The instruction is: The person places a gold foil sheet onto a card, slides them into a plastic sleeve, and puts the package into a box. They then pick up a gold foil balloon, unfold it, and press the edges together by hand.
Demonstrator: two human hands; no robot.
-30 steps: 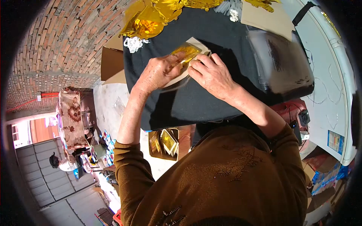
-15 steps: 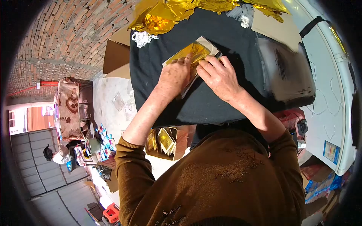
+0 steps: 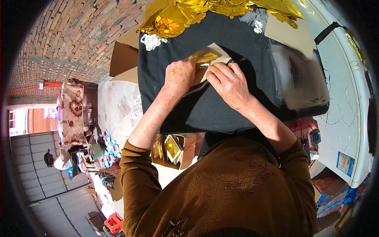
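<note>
Gold packet (image 3: pixel 206 58) is pinched at nine o'clock by the left hand (image 3: pixel 179 78); at four, I can't tell the right hand's (image 3: pixel 229 86) grip.

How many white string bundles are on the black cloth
2: one white bundle beyond and left of the left hand; another, smaller bundle beyond the right hand, beside the cardboard. Gold foil may hide more.

The black-covered table (image 3: pixel 213 114) carries gold foil (image 3: pixel 169 25) and white string (image 3: pixel 153 42)
</note>
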